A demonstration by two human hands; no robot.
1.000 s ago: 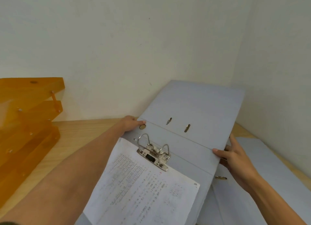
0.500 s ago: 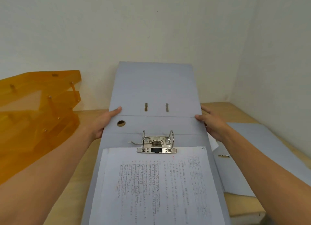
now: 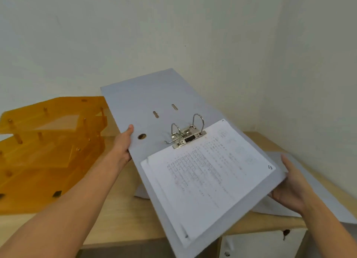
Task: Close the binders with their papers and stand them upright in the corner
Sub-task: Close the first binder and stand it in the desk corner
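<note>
An open grey lever-arch binder (image 3: 146,95) is held above the wooden table (image 3: 119,225), tilted and turned to the left. Printed papers (image 3: 206,172) sit on its metal ring mechanism (image 3: 188,135), whose rings are shut. My left hand (image 3: 123,143) grips the binder's left edge at the spine, near the round finger hole. My right hand (image 3: 289,182) holds the right edge of the back cover from below. A second grey binder (image 3: 316,192) lies open and flat on the table under my right hand.
An orange translucent stacked letter tray (image 3: 44,147) stands at the left of the table. Two white walls meet in a corner (image 3: 280,103) behind the binder at the right. A white cabinet front (image 3: 260,244) shows below the table edge.
The binder has been lifted off the table and swung counter-clockwise. My right hand slid from the spine fold down to the back cover's right edge. The second binder shows more.
</note>
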